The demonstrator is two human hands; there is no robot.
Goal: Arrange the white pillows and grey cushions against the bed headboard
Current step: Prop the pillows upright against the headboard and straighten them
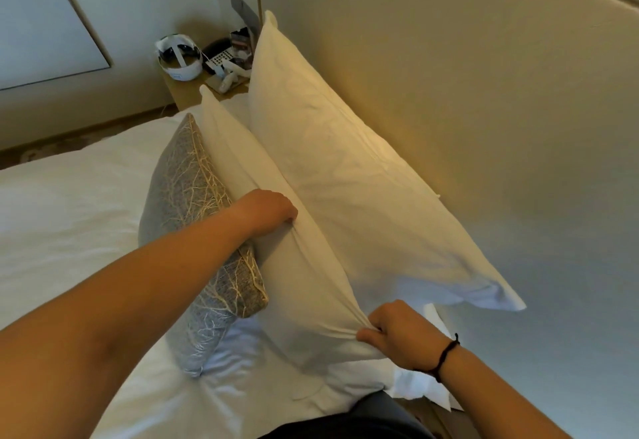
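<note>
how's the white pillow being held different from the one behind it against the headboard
The front pillow is gripped by the left hand and right hand, its fabric bunched; the back pillow is untouched. The front pillow touches the grey cushion; the back pillow leans on the headboard. Both are white and upright.

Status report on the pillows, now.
Left hand and right hand both grip front white pillow. Back pillow leans on headboard. Grey cushion in front, touching. Nothing blocking.
</note>
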